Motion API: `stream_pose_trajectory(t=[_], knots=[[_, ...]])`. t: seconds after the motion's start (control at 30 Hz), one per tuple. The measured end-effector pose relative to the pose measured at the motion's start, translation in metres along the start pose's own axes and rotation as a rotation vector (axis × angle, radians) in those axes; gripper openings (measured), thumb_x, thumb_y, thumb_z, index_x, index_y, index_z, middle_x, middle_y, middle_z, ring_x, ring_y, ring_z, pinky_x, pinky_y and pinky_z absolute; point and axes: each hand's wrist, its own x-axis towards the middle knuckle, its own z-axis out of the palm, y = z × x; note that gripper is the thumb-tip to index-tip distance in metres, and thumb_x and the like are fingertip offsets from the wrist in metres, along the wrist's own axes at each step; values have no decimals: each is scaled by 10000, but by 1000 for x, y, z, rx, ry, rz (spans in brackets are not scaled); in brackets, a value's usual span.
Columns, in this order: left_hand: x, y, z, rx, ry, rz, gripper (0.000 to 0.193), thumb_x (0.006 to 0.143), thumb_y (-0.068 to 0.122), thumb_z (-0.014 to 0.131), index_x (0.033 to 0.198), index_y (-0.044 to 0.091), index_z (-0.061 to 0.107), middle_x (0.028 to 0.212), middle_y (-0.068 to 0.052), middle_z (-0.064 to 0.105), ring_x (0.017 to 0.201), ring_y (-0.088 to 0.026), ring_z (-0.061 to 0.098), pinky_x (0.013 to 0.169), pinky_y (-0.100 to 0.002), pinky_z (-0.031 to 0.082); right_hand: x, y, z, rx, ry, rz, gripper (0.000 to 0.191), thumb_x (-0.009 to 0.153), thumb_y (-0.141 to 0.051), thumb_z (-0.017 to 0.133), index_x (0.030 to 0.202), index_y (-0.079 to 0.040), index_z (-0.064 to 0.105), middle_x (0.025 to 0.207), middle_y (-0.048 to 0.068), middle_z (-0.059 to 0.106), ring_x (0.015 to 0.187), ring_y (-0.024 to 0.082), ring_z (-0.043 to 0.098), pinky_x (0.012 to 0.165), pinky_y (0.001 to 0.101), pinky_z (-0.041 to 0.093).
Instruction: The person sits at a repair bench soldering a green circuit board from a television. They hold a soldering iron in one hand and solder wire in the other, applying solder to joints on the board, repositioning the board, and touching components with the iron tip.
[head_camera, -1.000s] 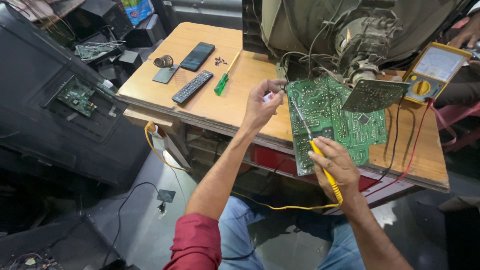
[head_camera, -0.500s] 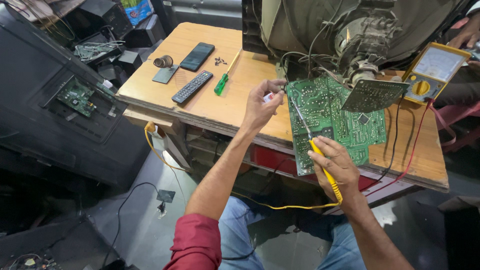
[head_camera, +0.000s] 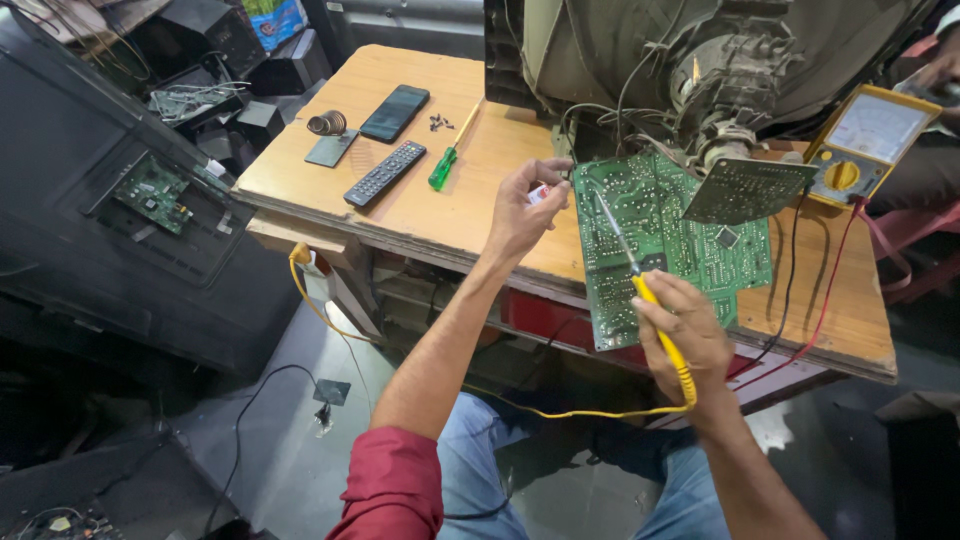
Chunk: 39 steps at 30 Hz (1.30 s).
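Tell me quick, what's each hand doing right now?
Left hand: fingers pinched on a small white thing at the circuit board edge.
Right hand: closed on the yellow soldering iron, tip on the board.

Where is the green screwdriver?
In the head view, the green screwdriver lies on the wooden table, left of the left hand, between the remote control and the circuit board.

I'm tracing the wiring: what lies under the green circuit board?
The green circuit board rests on the wooden table, its near edge overhanging. The right hand covers its corner; anything beneath is hidden.
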Motion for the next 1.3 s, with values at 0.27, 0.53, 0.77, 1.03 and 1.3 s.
stream_pose_trajectory(t=[0.27, 0.53, 0.77, 1.03, 1.3], knots=[[0, 3, 5, 75, 21, -29, 78, 939, 88, 704, 939, 20, 664, 1241, -98, 681, 760, -51, 652, 504, -202, 541, -3, 4, -4, 133, 151, 222, 216, 940, 75, 725, 1143, 5, 702, 1254, 157, 716, 1122, 250, 724, 979, 328, 585], [-1, 2, 7, 93, 38, 21, 103, 926, 89, 723, 916, 46, 630, 1248, -84, 659, 764, -45, 637, 505, -194, 532, 0, 8, -4, 110, 119, 218, 213, 928, 52, 739, 1133, 3, 707, 1235, 159, 725, 1114, 250, 730, 979, 327, 581], [1, -2, 7, 2, 40, 14, 93, 938, 68, 712, 930, 37, 624, 1247, -111, 658, 776, -56, 651, 505, -204, 531, -2, 13, -2, 168, 116, 247, 217, 939, 37, 733, 1149, -11, 715, 1259, 159, 723, 1130, 240, 731, 968, 318, 600], [1, -2, 5, -30, 49, -15, 96, 952, 67, 696, 930, 24, 612, 1250, -131, 669, 755, -62, 663, 497, -210, 537, -2, 15, 0, 212, 122, 229, 225, 936, 39, 741, 1152, -14, 714, 1260, 155, 718, 1137, 235, 728, 972, 317, 608], [0, -1, 8, 31, 35, 26, 107, 950, 78, 702, 942, 28, 608, 1257, -112, 655, 748, -48, 636, 516, -197, 540, -3, 18, 3, 167, 97, 224, 240, 920, 55, 739, 1150, -10, 715, 1258, 154, 719, 1130, 235, 728, 951, 309, 615]])
